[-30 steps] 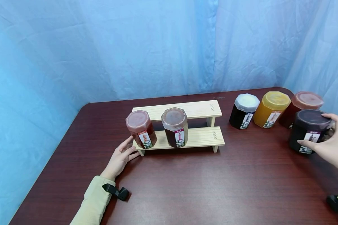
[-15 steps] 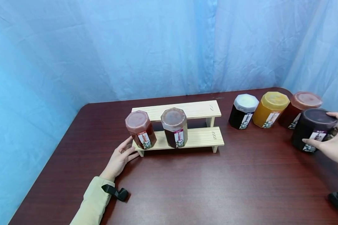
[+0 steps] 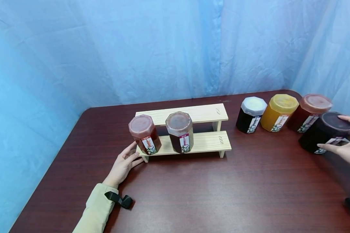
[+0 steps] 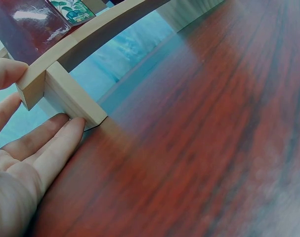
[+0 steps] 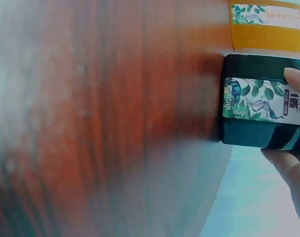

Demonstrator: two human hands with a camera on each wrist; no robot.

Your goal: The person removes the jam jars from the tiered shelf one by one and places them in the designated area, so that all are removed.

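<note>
A two-tier wooden display stand (image 3: pixel 205 141) stands mid-table. On its lower step sit a red jar (image 3: pixel 150 142) and a dark jar with a clear lid (image 3: pixel 179 139). My left hand (image 3: pixel 122 166) holds the left end of that lower step; in the left wrist view its thumb and a finger are at the board's corner, other fingers against the leg (image 4: pixel 73 94). At the far right my right hand (image 3: pixel 348 140) grips a dark purple jar (image 3: pixel 318 134) by its side. The jar overlaps a second red jar (image 3: pixel 301 118) in the head view.
Left of the second red jar stand a yellow jar (image 3: pixel 275 118) and a black jar with a white lid (image 3: pixel 249 118), in a row near the back edge. The dark red-brown table (image 3: pixel 192 194) is backed by a blue curtain (image 3: pixel 163 48).
My right hand has moved slightly right with the dark purple jar, bringing it back beside the row and leaning more in the head view. The left hand and stand stay put.
</note>
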